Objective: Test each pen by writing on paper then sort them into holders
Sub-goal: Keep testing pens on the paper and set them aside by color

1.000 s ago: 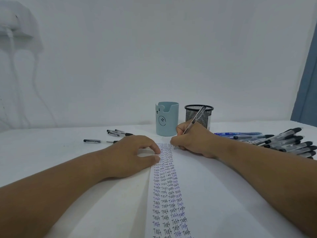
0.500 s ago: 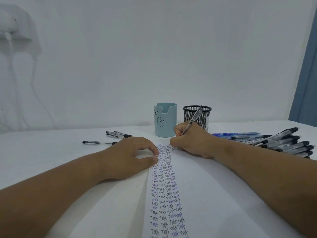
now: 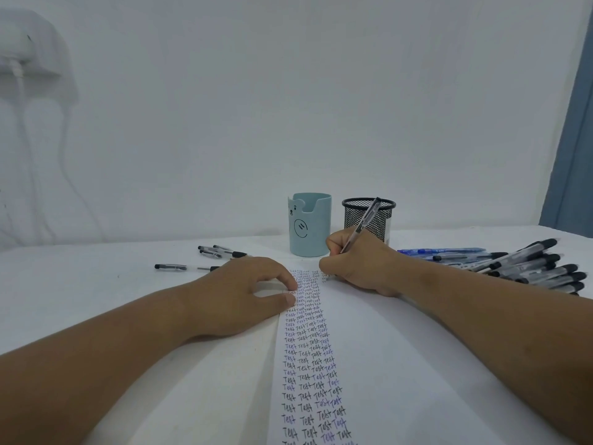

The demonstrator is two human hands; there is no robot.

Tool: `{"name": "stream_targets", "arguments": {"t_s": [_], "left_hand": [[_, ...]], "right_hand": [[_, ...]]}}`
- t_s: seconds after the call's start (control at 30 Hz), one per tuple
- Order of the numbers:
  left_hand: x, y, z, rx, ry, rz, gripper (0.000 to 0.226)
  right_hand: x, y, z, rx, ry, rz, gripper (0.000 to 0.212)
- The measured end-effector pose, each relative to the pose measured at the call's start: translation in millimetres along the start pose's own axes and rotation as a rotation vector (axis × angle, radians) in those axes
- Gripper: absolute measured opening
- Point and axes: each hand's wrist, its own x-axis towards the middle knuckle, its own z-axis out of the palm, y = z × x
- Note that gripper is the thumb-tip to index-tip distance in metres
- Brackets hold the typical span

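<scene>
Head view: right hand (image 3: 359,264) pinches a clear black-tipped pen (image 3: 364,224), writing on white paper (image 3: 401,364); left hand (image 3: 237,295), fingers curved, pins the sheet; light, steady strokes should suffice.

Two holders (image 3: 310,224) side by side behind the paper (image 3: 369,364); pen pile (image 3: 532,268) right, loose pens (image 3: 211,256) left, all on the desk (image 3: 80,284).

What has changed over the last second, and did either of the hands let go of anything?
Almost nothing. The right hand still grips the pen, tip at the top of the paper; nothing was released. The left hand stays pressing the paper. Both holders and the loose pens kept their places.
</scene>
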Motion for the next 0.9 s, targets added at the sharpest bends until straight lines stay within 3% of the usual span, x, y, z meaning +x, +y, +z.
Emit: {"name": "stream_targets", "arguments": {"t_s": [0.9], "left_hand": [[-0.9, 0.3, 0.1, 0.01, -0.005, 0.004, 0.021]], "right_hand": [[-3.1, -3.1, 1.1, -0.051, 0.031, -0.017, 0.041]]}}
